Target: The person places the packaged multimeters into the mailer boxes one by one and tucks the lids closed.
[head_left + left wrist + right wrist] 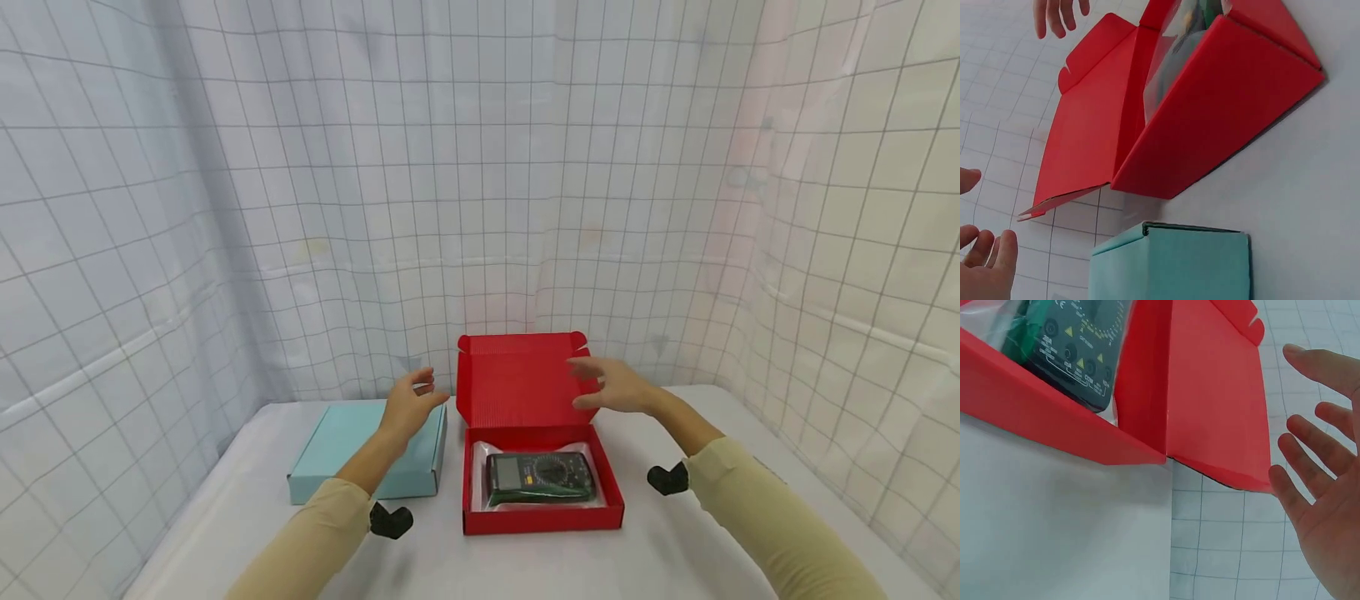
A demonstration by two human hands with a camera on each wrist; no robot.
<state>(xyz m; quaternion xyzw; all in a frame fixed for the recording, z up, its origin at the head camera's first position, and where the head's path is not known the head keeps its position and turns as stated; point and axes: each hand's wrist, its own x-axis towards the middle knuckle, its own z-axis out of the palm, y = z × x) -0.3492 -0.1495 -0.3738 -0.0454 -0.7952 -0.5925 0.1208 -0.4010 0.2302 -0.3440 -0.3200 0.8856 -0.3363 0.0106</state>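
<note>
Hands hover open and empty either side of an upright red lid. Left to right: a closed blue box (365, 450), the left hand (408, 406), the red box (540, 517) holding a plastic-wrapped multimeter (538, 477) with unreadable markings, then the right hand (611, 385), just beside the lid (517, 379).

We note a red box (542, 433), dark green multimeter (538, 477), light blue box (360, 454), white surface (525, 567) and white grid-patterned curtain (300, 167).
</note>
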